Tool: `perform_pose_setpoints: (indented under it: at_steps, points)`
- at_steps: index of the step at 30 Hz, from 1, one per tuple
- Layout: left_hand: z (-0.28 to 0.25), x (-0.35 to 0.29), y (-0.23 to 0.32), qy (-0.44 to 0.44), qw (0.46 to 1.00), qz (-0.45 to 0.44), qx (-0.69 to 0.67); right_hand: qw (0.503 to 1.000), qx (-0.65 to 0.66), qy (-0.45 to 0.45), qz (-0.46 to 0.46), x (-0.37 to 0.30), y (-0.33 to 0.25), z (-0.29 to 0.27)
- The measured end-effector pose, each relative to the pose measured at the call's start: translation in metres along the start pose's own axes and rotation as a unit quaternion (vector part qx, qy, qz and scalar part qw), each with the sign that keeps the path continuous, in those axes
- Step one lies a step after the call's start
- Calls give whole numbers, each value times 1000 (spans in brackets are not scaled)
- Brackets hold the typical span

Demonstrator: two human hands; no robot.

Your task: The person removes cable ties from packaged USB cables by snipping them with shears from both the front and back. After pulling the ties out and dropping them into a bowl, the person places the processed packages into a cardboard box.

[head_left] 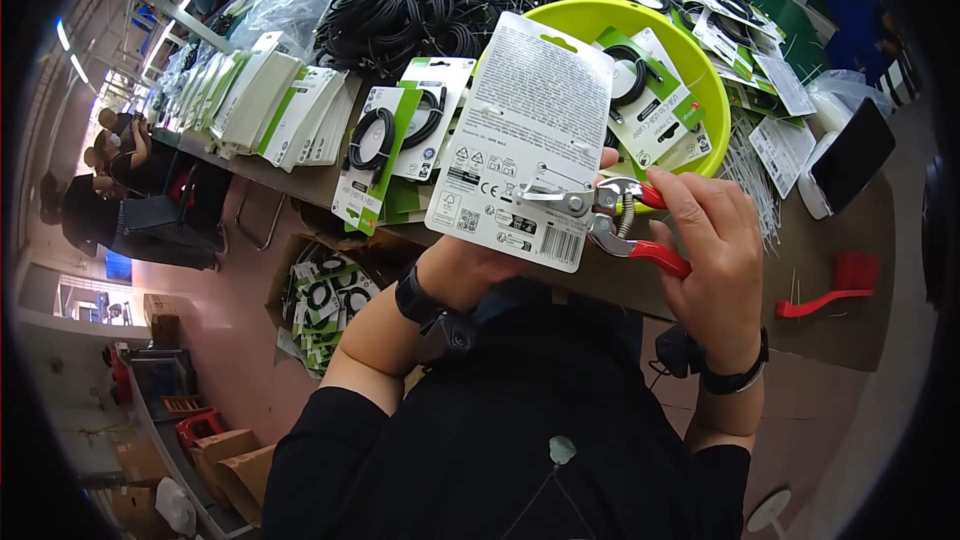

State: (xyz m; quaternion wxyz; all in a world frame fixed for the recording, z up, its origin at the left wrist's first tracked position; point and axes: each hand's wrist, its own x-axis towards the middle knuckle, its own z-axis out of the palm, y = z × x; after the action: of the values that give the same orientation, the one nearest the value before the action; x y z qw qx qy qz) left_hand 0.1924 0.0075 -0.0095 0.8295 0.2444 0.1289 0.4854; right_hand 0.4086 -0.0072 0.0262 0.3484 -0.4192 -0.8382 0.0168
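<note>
My left hand [478, 268] holds a large white cable package card [530, 90] from behind and below. Its printed back faces up, with a green-edged hanging slot at the top, and most of my left fingers are hidden behind it. Spring-loaded pliers [645, 252] with red handles are in my right hand [722, 250]. Their narrow metal jaws lie over the lower middle of the card, at a small white tie end. Whether the jaws have closed on it, I cannot make out. Behind the card's right side, carded black cables [652, 100] lie in a yellow-green basin [708, 70].
Finished-looking carded cables [372, 155] and stacks of white cards [300, 120] line the table to the left. A heap of black cables [400, 25] lies behind. White ties [752, 175], a black-and-white device [850, 155] and a red-handled tool [838, 290] are right. A carton [325, 300] holds more packages below.
</note>
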Motion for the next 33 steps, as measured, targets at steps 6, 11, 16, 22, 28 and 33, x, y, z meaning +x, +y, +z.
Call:
perform_pose_setpoints:
  at_steps: [6, 11, 16, 22, 28, 33]
  points:
    - [-25, 5, 1, -20, 990, -27, -139, 995, 92, -19, 41, 6, -1, -5]
    - [-21, 34, -43, -94, 978, -69, -173, 954, 266, 59, 128, -34, 10, 26]
    - [16, 22, -36, 41, 999, -18, -6, 915, 336, 60, 216, -16, 2, 41]
    - [9, 27, -37, 43, 999, 12, 5, 928, 328, 60, 167, -13, 1, 48]
    - [11, 23, -33, 33, 992, 57, 103, 871, 397, 169, 234, 0, -27, 54]
    - [7, 25, -30, -24, 984, 102, 147, 881, 392, 94, 249, 4, -19, 51]
